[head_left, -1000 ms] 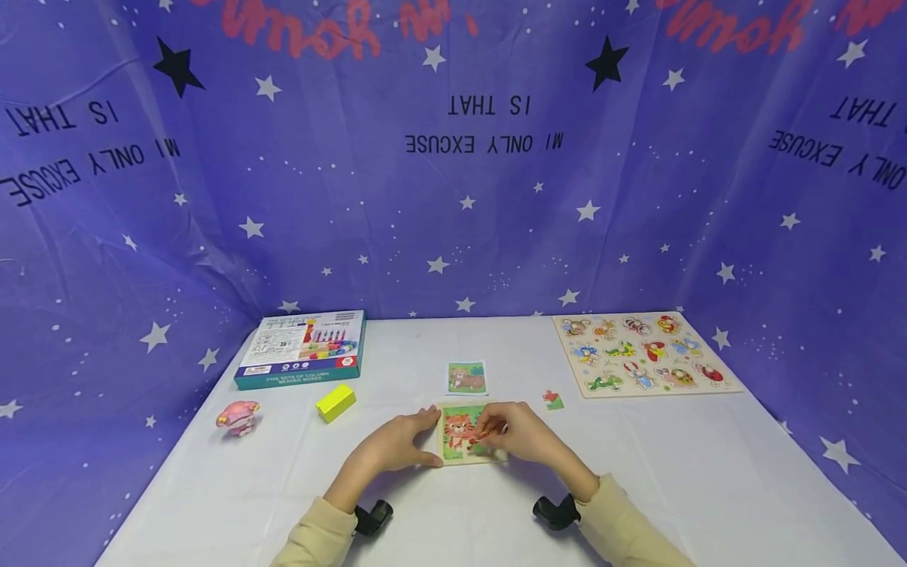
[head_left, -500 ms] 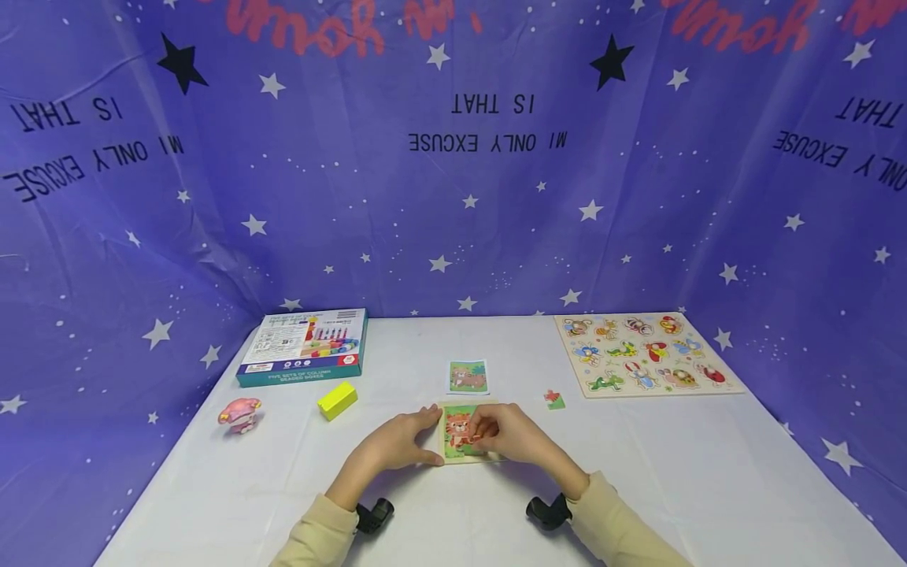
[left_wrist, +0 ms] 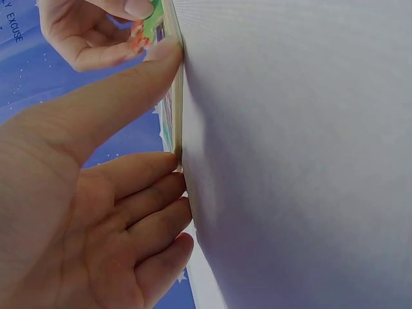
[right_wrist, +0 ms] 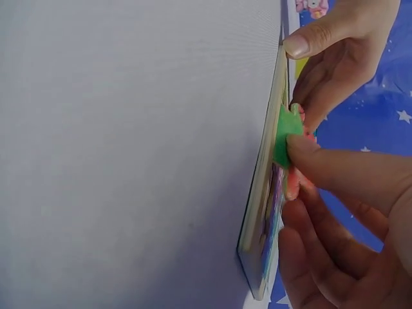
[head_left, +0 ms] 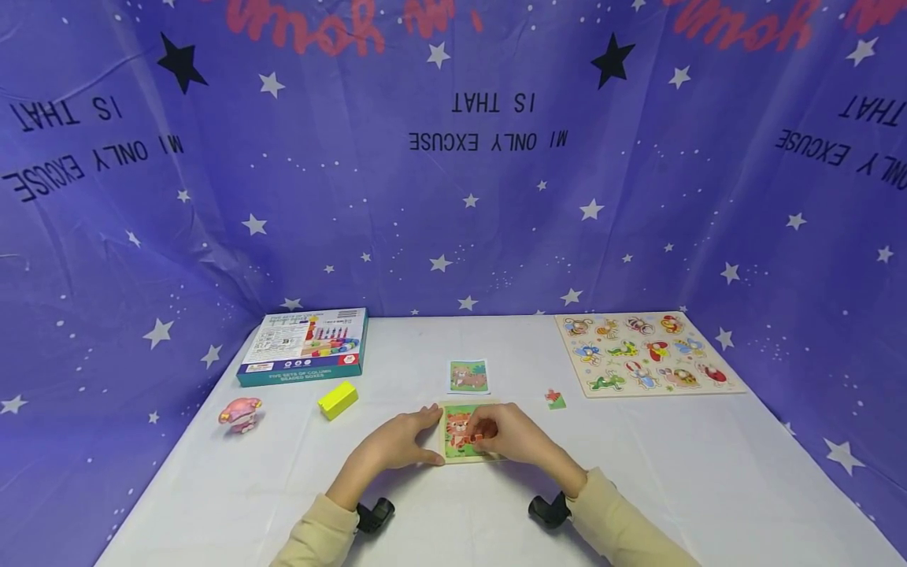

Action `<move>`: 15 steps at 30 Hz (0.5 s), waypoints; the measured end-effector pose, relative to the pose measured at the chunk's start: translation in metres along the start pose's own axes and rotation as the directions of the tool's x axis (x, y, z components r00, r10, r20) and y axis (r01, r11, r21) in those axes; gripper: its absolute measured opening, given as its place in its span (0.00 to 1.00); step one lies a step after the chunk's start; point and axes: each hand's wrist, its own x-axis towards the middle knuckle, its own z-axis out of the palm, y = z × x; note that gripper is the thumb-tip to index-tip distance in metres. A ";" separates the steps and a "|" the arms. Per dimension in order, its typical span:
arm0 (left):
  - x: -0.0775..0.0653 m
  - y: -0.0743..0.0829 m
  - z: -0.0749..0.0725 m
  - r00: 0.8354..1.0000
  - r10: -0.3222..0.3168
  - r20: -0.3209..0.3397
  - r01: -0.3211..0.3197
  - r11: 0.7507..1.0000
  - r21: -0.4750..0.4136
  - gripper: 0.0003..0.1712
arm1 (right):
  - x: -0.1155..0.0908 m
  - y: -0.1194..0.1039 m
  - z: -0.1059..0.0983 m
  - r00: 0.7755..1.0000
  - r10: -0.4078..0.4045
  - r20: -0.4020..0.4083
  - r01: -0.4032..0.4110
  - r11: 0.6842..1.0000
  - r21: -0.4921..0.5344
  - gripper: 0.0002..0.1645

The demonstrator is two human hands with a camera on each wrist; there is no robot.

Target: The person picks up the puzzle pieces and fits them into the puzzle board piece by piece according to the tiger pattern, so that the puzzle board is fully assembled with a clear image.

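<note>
A small wooden tiger jigsaw puzzle (head_left: 452, 459) lies at the middle of the table. My left hand (head_left: 397, 442) rests along its left edge, thumb near one corner and fingertips further up, as the left wrist view also shows. My right hand (head_left: 520, 433) is above the puzzle's right part and pinches a green and orange puzzle piece (right_wrist: 284, 136) between thumb and fingers. In the right wrist view this piece stands tilted against the board. The right hand hides much of the board. Another loose puzzle piece (head_left: 555, 399) lies to the right.
A picture card (head_left: 468, 377) lies behind the puzzle. Left are a yellow block (head_left: 338, 401), a pink toy figure (head_left: 240, 415) and a bead-game box (head_left: 303, 350). An insect peg puzzle board (head_left: 646, 354) lies at the back right. A purple starry cloth rises behind.
My right hand has shifted slightly left over the puzzle with the piece. A pale gap low in the puzzle, visible earlier, is now covered. My left hand stays in place.
</note>
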 end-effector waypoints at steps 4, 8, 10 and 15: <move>0.000 0.000 0.000 1.000 -0.002 0.002 0.002 1.000 0.003 0.47 | 0.000 -0.003 0.000 1.000 0.001 -0.010 -0.001 0.999 -0.054 0.07; 0.000 0.000 0.000 1.000 -0.003 0.002 0.003 1.000 0.004 0.47 | -0.001 -0.003 -0.001 1.000 0.007 -0.003 -0.007 0.998 -0.060 0.08; 0.000 0.001 0.000 1.000 -0.005 0.002 0.005 1.000 0.004 0.47 | -0.001 -0.003 -0.001 1.000 0.005 0.000 -0.005 0.998 -0.061 0.09; 0.000 0.000 0.000 1.000 -0.006 0.004 0.006 1.000 0.001 0.47 | -0.001 -0.003 -0.001 1.000 -0.011 -0.001 0.011 0.998 -0.061 0.09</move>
